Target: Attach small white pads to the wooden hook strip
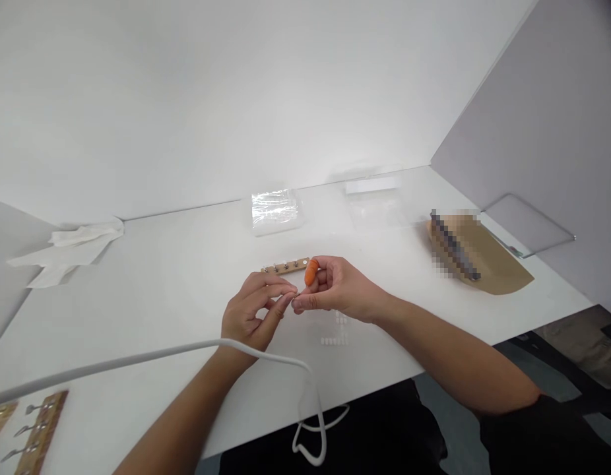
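Note:
My left hand [256, 313] and my right hand [348, 290] meet over the middle of the table, thumbs and fingertips pinched together. Between them is a tiny thin dark-edged piece [296, 296], mostly hidden by the fingers, too small to name. An orange ribbed finger cot [311, 271] covers a finger of my right hand. Just behind the hands lies a narrow wooden strip [286, 267] with a row of small metal pegs and a white round spot at its right end. In front of my right hand, several small pale pieces [334, 341] lie in short rows.
A white cable [187, 345] crosses the foreground. Wooden strips with metal clips [43, 429] sit at lower left, white tissue [82, 247] at far left. Toward the back are a clear plastic packet [274, 210] and a transparent sleeve [375, 204]. Brown paper [498, 264] with a blurred object lies right.

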`<action>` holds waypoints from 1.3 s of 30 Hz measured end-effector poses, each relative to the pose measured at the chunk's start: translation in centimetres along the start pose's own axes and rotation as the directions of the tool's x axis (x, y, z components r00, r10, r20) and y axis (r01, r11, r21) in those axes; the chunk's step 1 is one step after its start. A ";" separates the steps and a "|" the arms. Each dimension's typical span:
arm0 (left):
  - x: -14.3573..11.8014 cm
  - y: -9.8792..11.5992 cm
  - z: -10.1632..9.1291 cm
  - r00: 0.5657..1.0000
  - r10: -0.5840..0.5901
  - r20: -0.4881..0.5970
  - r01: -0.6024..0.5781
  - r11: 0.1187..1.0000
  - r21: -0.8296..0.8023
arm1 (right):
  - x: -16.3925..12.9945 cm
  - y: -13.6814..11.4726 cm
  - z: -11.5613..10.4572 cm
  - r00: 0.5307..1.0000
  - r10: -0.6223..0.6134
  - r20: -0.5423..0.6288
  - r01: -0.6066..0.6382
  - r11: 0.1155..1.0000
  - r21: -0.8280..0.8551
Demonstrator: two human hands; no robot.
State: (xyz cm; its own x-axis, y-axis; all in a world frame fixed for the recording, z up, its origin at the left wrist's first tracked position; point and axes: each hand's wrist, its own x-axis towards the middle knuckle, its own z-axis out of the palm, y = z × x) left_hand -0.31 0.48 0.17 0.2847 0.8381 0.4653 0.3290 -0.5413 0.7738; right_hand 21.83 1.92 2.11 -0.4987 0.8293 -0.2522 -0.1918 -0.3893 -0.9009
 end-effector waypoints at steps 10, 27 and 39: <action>0.5 -0.6 -1.1 0.985 0.110 0.133 -0.096 0.989 -0.109 | -0.3 -0.3 0.1 1.000 -0.013 0.024 0.014 0.998 -0.055; 1.8 -0.1 -1.8 0.907 0.368 0.206 -0.374 0.927 -0.010 | -0.4 -0.6 -0.5 0.996 0.009 0.094 -0.004 0.999 -0.053; 0.8 -0.4 -1.4 0.970 0.094 0.223 -0.053 0.982 -0.180 | -0.6 -0.4 0.3 0.991 -0.129 0.028 0.131 0.939 -0.318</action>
State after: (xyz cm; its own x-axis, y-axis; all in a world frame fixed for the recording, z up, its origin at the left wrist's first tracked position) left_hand -1.43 1.42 0.83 0.5078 0.7476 0.4281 0.1462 -0.5645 0.8124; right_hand 21.96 1.47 2.72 -0.4934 0.8609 -0.1238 0.0229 -0.1294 -0.9913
